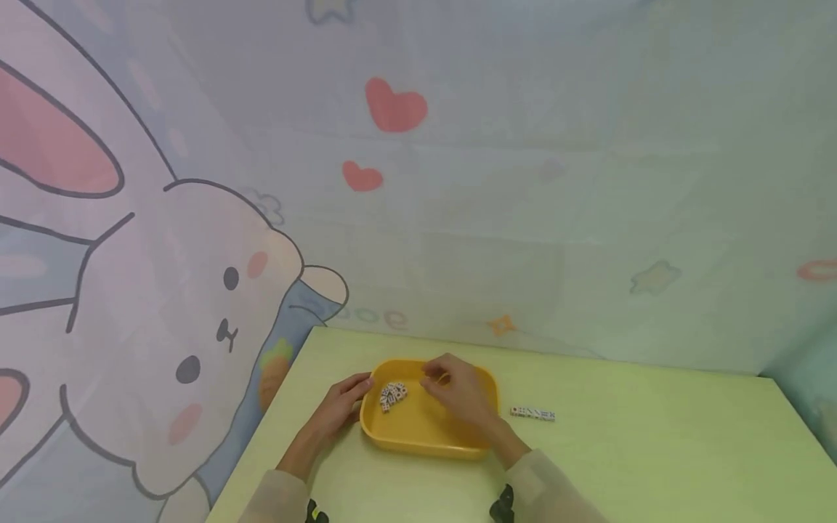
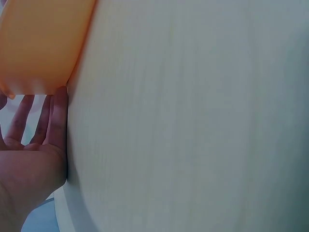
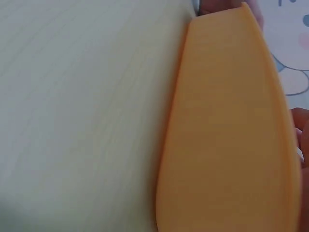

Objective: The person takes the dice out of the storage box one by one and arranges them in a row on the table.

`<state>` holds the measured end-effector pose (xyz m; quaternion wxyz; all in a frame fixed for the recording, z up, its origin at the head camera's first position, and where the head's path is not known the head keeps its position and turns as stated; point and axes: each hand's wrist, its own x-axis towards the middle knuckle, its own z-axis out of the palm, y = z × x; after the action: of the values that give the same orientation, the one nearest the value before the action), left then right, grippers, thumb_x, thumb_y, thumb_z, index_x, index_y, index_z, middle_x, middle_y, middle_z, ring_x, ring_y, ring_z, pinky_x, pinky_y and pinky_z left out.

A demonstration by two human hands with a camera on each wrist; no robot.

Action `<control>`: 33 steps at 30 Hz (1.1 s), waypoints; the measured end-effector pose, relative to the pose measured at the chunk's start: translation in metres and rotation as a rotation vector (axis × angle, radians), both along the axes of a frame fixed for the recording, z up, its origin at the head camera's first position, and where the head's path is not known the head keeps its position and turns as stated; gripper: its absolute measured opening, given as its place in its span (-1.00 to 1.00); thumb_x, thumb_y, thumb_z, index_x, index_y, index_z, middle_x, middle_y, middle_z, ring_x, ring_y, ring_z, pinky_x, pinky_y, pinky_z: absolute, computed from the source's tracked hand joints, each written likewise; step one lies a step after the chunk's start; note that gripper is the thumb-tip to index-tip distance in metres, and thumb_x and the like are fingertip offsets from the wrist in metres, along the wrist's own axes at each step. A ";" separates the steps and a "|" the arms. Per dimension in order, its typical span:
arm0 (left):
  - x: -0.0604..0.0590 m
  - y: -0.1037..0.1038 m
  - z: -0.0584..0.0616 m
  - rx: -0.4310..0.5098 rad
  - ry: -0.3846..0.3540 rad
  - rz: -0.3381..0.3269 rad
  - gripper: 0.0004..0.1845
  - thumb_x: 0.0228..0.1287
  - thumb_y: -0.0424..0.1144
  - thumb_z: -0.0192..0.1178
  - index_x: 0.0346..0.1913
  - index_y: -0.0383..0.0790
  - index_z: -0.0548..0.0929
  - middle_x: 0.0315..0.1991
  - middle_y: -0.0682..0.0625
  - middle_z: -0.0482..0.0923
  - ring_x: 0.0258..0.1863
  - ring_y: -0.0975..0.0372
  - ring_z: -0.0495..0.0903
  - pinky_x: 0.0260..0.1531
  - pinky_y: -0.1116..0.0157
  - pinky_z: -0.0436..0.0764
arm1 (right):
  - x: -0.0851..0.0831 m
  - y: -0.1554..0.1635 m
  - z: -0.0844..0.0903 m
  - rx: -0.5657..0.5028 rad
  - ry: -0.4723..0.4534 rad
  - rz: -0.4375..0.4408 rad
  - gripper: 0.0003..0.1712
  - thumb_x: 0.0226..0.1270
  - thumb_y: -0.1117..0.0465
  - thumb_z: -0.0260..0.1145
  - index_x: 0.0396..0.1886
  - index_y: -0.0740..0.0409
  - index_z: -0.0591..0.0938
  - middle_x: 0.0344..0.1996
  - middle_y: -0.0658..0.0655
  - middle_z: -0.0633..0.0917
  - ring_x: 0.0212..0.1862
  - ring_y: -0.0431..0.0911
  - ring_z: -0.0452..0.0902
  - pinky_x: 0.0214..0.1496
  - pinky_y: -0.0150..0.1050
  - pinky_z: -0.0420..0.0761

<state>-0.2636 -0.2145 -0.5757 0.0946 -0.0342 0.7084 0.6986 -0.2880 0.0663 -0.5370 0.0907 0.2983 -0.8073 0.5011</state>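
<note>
Standing on the green table [image 1: 654, 450], the yellow tray [image 1: 418, 436] was steadied by the left hand [image 1: 340, 407], fingers straight against its wall. Right hand [image 1: 458, 392] hovered curled over the dice heap [image 1: 392, 396]; grasp indiscernible. Judged: picking step; next needs a fine pinch toward the dice row [image 1: 532, 413].

- A tray [image 1: 392, 434] sat on the table [image 1: 654, 450], lower centre of the frame.
- A heap of dice [image 1: 392, 396] lay in the tray's upper left.
- A row of dice [image 1: 532, 413] lay on the table just right of the tray.
- A cloth backdrop [image 1: 523, 181] stood behind the table.
</note>
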 end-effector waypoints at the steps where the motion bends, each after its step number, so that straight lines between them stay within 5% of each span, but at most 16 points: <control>1: 0.000 0.001 0.000 0.003 0.001 -0.001 -0.34 0.56 0.08 0.24 0.47 -0.32 0.51 0.36 -0.23 0.55 0.28 0.02 0.56 0.07 0.19 0.71 | -0.002 -0.007 -0.002 0.002 -0.016 -0.004 -0.77 0.41 0.32 0.48 -0.01 0.32 0.75 -0.16 0.17 0.75 -0.12 0.03 0.69 -0.08 -0.17 0.74; 15: 0.002 0.010 0.003 -0.004 -0.008 -0.010 -0.34 0.57 0.05 0.24 0.48 -0.36 0.48 0.37 -0.25 0.54 0.30 -0.01 0.56 0.02 0.18 0.75 | -0.005 -0.033 -0.026 0.291 0.021 0.030 -0.69 0.26 0.39 0.37 0.00 0.39 0.75 -0.01 0.25 0.74 0.10 0.14 0.65 0.29 0.09 0.58; 25: 0.006 0.007 0.001 -0.004 -0.024 -0.006 -0.34 0.57 0.04 0.24 0.48 -0.35 0.48 0.36 -0.25 0.55 0.28 0.01 0.57 0.02 0.19 0.74 | -0.002 -0.035 -0.031 0.373 0.004 0.044 -0.69 0.28 0.34 0.39 0.01 0.30 0.77 0.01 0.21 0.72 0.13 0.15 0.61 0.34 0.09 0.53; 33: 0.008 0.010 0.000 -0.006 -0.019 0.000 -0.33 0.56 0.06 0.26 0.47 -0.36 0.49 0.35 -0.25 0.56 0.24 0.04 0.59 0.00 0.19 0.75 | -0.002 -0.032 -0.035 0.405 0.094 0.020 -0.85 0.26 0.37 0.43 -0.17 0.23 0.76 -0.17 0.11 0.71 -0.02 0.08 0.62 0.21 0.03 0.59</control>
<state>-0.2557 -0.2047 -0.5759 0.1013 -0.0409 0.7097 0.6960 -0.2901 0.0338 -0.5721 0.0616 0.3414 -0.8834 0.3152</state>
